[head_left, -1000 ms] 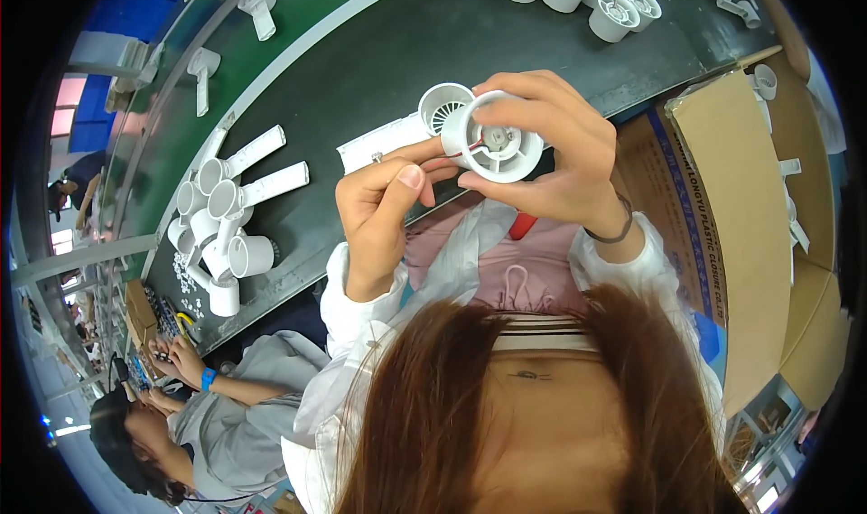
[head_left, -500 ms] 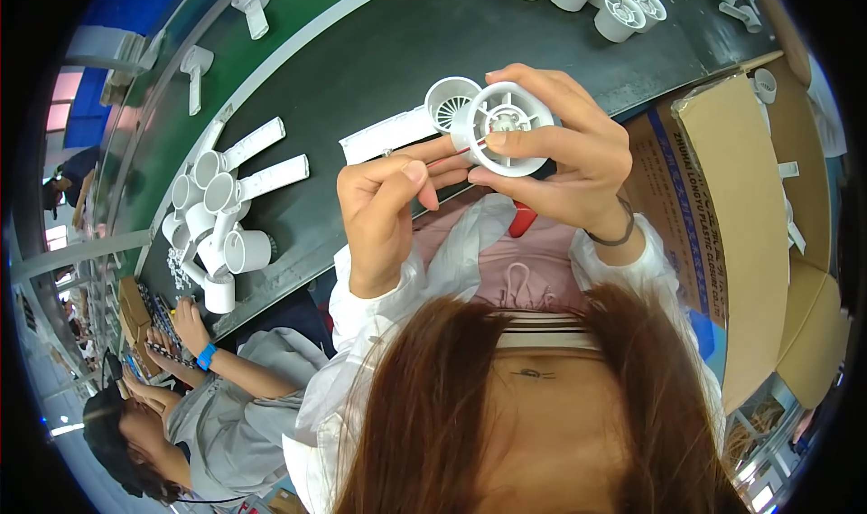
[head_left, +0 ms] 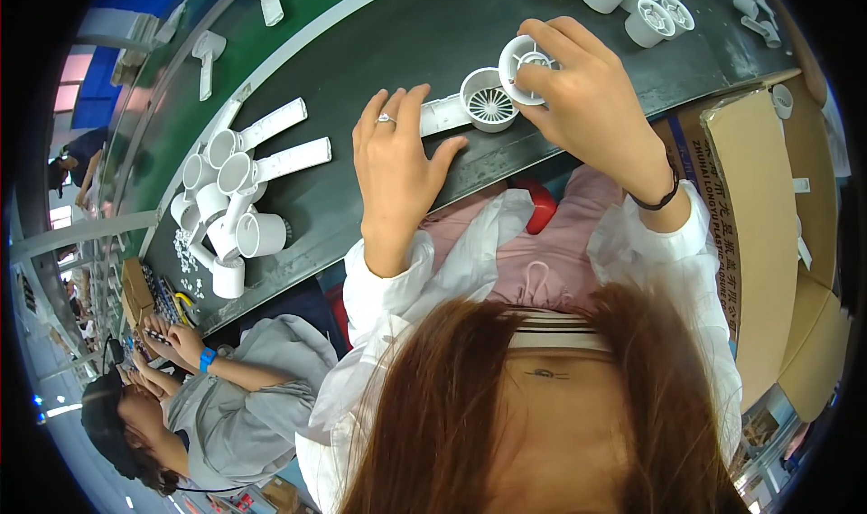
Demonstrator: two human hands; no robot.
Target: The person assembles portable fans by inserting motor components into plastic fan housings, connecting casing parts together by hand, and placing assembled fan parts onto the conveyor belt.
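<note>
In my right hand (head_left: pixel 585 94) is a white round plastic housing (head_left: pixel 518 59) with spokes and a hub inside. My fingers grip its rim and thumb reaches in toward the hub. Just below and left of it, a white handheld-fan shell (head_left: pixel 491 101) lies on the dark work surface, with a round slotted grille and a flat handle pointing left. My left hand (head_left: pixel 395 157) reaches over that handle, its fingers stretched out and thumb apart. Whether the fingers press on the handle is hidden.
Several more fan shells (head_left: pixel 237 172) are piled at the left, beside small white pieces (head_left: pixel 184 247). Several round housings (head_left: pixel 650 22) stand at the far right. An open cardboard box (head_left: pixel 754 225) is at the right. A co-worker (head_left: pixel 244 397) sits at lower left.
My right hand has carried the housing up and right. My left hand has let go of the thin red wire beside the housing and turned over the shell's handle, fingers spread.
</note>
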